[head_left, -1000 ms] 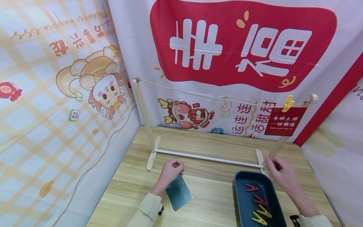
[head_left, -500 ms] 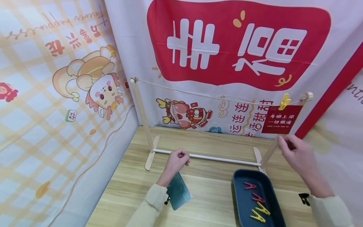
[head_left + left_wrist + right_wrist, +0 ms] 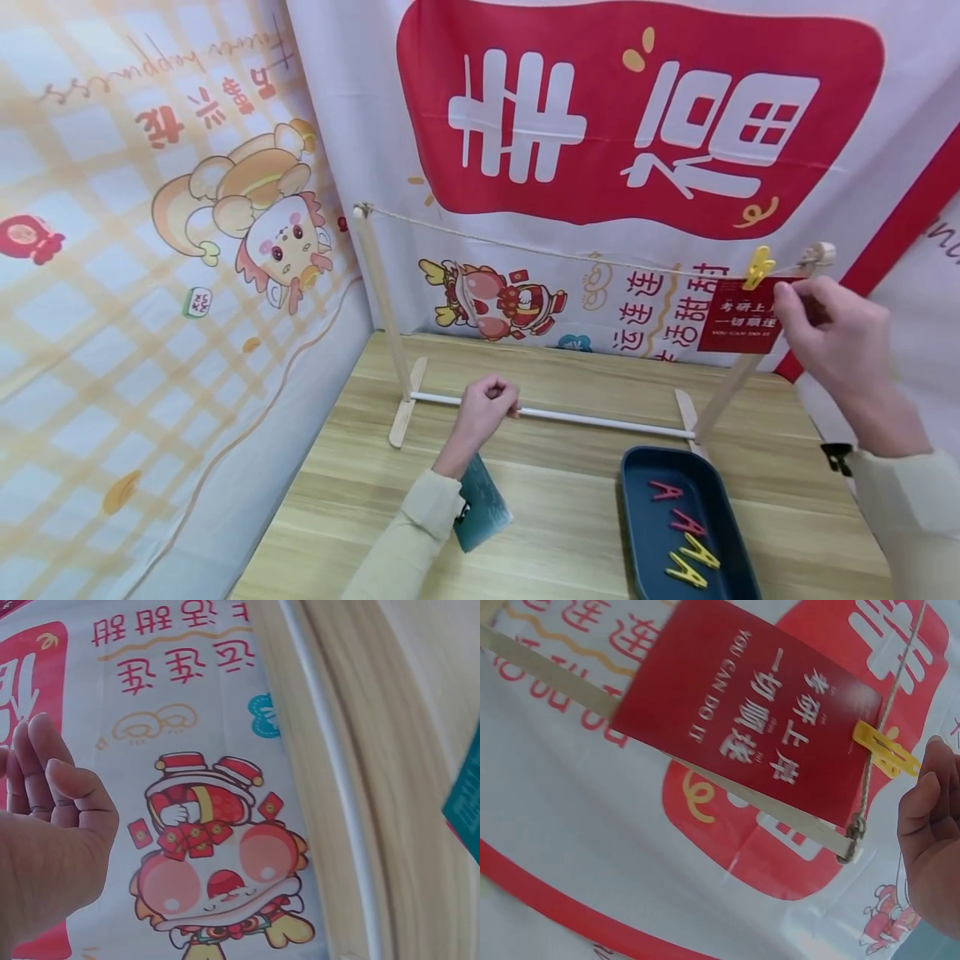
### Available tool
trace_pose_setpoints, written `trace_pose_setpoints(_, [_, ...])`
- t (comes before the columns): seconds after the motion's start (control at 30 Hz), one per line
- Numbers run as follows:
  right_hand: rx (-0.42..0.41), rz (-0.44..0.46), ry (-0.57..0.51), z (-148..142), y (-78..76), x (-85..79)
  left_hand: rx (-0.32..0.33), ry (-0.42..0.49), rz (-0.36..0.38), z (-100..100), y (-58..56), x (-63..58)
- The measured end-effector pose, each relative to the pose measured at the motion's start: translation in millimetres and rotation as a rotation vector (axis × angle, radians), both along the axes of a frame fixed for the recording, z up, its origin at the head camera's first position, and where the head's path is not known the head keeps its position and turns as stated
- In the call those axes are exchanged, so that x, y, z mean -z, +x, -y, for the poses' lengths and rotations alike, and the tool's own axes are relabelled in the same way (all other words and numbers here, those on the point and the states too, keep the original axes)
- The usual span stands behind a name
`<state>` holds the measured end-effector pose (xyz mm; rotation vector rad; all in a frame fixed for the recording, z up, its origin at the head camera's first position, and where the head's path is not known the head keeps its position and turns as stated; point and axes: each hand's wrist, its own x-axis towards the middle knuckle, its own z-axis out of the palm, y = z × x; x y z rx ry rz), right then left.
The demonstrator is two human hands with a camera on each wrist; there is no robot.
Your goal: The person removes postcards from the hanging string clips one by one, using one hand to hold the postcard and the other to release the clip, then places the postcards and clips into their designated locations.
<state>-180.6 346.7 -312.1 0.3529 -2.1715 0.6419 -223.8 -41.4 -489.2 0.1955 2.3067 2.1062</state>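
A red card (image 3: 735,325) with white print hangs near the right end of a thin rope (image 3: 525,247), clipped by a yellow clothespin (image 3: 759,268). My right hand (image 3: 843,354) is raised beside the card and covers its right edge in the head view. In the right wrist view, its bent fingertips are close to the clothespin's handle end (image 3: 907,763), with nothing between them. My left hand (image 3: 483,412), fingers loosely bent and holding nothing, is over the rack's white bottom rod (image 3: 600,422). A teal card (image 3: 486,512) lies on the table, partly hidden by the left wrist.
A dark blue tray (image 3: 651,463) at the right front holds red clothespins (image 3: 666,492) and yellow clothespins (image 3: 686,571). The rack has two wooden posts (image 3: 382,304) on flat feet. Printed cloth (image 3: 510,208) hangs behind and at both sides of the wooden table (image 3: 555,517).
My right hand has risen from beside the tray to the hanging red card. My left hand has moved forward and right, away from the teal card, which stays on the table.
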Motion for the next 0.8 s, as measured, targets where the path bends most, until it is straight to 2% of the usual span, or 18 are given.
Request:
trace_pose_setpoints(0.17, [0.021, 0.053, -0.013, 3, -7.2, -17.8, 0.032, 0.021, 0.005, -10, -2.7, -11.6])
trace_pose_setpoints(0.33, [0.056, 0.085, -0.016, 5, -14.1, -25.8, 0.084, 0.031, -0.014, -22, -6.7, -18.8])
trace_pose_setpoints(0.4, [0.075, 0.15, -0.015, 4, -17.3, -29.0, 0.102, 0.034, -0.024, -26, -7.8, -22.8])
trace_pose_setpoints(0.63, [0.072, 0.493, 0.05, -4, -29.5, -39.7, 0.123, 0.032, -0.099, -43, -12.7, -35.4])
trace_pose_setpoints(0.8, [0.07, 0.587, 0.083, -7, -38.7, -43.5, 0.141, 0.049, -0.134, -60, -16.1, -44.9])
